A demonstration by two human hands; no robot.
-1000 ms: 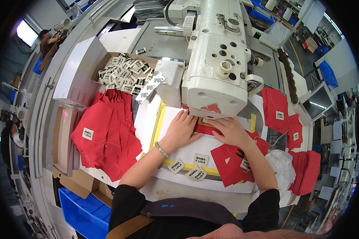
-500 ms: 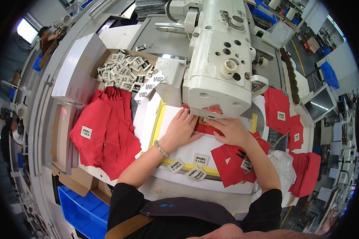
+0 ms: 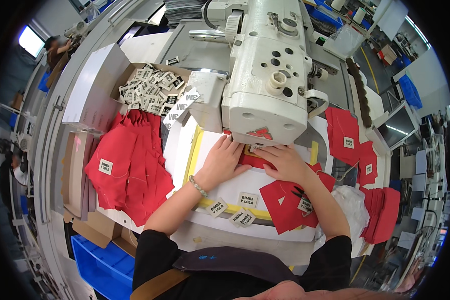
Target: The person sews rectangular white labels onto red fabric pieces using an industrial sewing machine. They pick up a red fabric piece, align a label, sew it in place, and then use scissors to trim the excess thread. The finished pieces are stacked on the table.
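Both of my hands rest under the head of a white sewing machine (image 3: 267,107). A red fabric piece (image 3: 257,161) lies flat between them, partly covered by the hands and the machine. My left hand (image 3: 222,159) has its fingers stretched forward at the left side of this piece. My right hand (image 3: 285,162) lies flat on its right side, fingertips near a small pale label at the needle area, mostly hidden. Close in front of me are loose square labels (image 3: 247,199) on the white work surface (image 3: 225,187). Black thread snips (image 3: 302,195) lie on red pieces (image 3: 280,205) beside my right forearm.
A box of labels (image 3: 150,87) stands at the back left, with a red fabric stack (image 3: 130,170) before it. More red pieces (image 3: 345,137) and a folded red stack (image 3: 382,215) lie at right, next to clear plastic (image 3: 350,210). A blue crate (image 3: 100,262) sits lower left.
The whole view has shifted slightly, moving the machine a little left in the picture. My hands keep nearly the same place on the red fabric piece.
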